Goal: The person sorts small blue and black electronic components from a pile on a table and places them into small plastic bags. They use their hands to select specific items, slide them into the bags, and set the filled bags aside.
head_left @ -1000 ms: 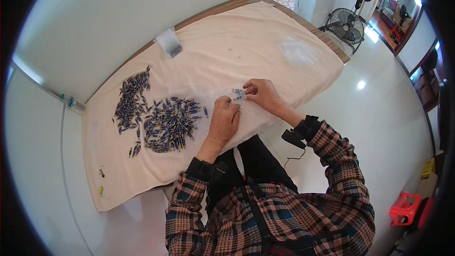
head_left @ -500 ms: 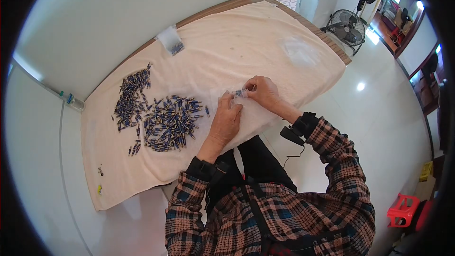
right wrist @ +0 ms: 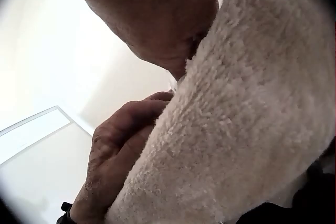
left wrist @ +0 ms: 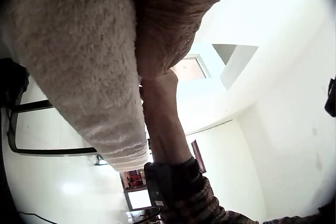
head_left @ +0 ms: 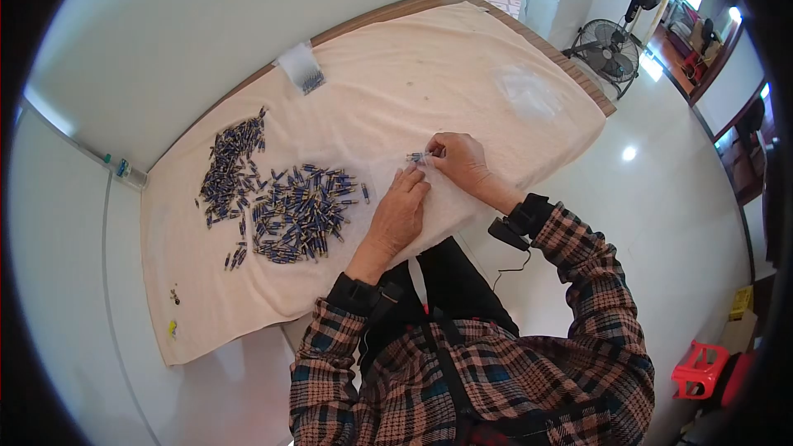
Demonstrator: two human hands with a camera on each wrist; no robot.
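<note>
A small clear plastic bag (head_left: 415,157) with several blue parts with brassy ends lies on the towel-covered table. My right hand (head_left: 462,161) pinches the bag's right edge between thumb and fingers. From the near side, my left hand (head_left: 399,211) rests its fairly straight fingertips at the bag's lower edge. Left of it spreads a pile of the same blue parts (head_left: 301,215), one lying apart by the hand. In the right wrist view the left hand (right wrist: 118,150) rests low beside the towel; the towel hides both hands' fingertips there.
A second pile of blue parts (head_left: 231,165) lies farther left. At the back edge is a clear bag (head_left: 299,68) with blue parts inside. Flat clear bags (head_left: 529,91) lie at the far right. A fan (head_left: 610,45) and a red stool (head_left: 700,369) stand on the floor.
My left hand has shifted slightly right, its fingers straightening along the bag's near edge. The right hand keeps hold of the bag's edge, almost in the same spot.
</note>
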